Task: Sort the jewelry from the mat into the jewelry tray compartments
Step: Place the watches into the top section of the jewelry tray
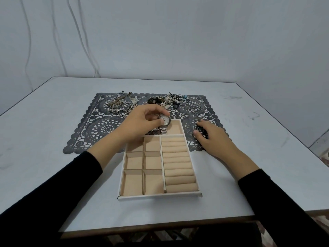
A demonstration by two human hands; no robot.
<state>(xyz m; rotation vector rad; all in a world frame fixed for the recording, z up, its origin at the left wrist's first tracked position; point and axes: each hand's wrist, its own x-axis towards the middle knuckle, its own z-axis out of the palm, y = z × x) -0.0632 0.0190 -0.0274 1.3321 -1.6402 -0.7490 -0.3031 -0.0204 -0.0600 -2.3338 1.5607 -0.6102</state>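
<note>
My left hand (pixel 142 122) pinches a silver wristwatch (pixel 164 122) by its case, over the long far compartment of the white jewelry tray (pixel 160 196). The watch's metal band hangs down into that compartment. My right hand (pixel 211 136) rests flat on the dark lace mat (pixel 92 129) just right of the tray, holding nothing. On the mat's far edge lie a pile of chains and rings (pixel 119 104), a heap of bead bracelets and necklaces (pixel 169 100), and several loose rings (pixel 195 107). The tray's square compartments and ring rolls (pixel 178 163) hold nothing.
The mat and tray sit on a pale table (pixel 44 139) set against a grey wall. The table's near edge (pixel 160 227) runs below the tray, and its right edge falls off beyond my right arm. Thin cables hang on the wall at the left.
</note>
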